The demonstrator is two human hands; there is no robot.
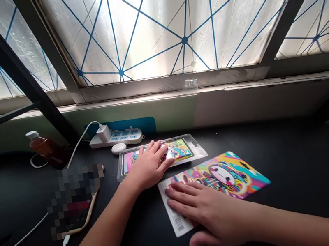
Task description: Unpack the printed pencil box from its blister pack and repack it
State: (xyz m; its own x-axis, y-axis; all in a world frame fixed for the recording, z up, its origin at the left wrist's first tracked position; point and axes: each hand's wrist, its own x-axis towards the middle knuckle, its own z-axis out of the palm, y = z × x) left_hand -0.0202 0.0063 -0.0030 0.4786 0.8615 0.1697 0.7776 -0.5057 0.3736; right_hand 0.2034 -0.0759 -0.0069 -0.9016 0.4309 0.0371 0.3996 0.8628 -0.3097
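My left hand lies over a clear plastic blister tray that holds a brightly coloured printed card. Its fingertips rest near a small white piece on the card, and I cannot tell whether they pinch it. My right hand presses flat, fingers apart, on a colourful cartoon-figure card. That card has a white paper backing with a barcode, which sticks out towards me at its lower left.
A white power strip with a plugged-in charger stands behind the tray, beside a round white object. A bottle of brown liquid stands at the back left. A pixelated object and white cables lie on the dark desk.
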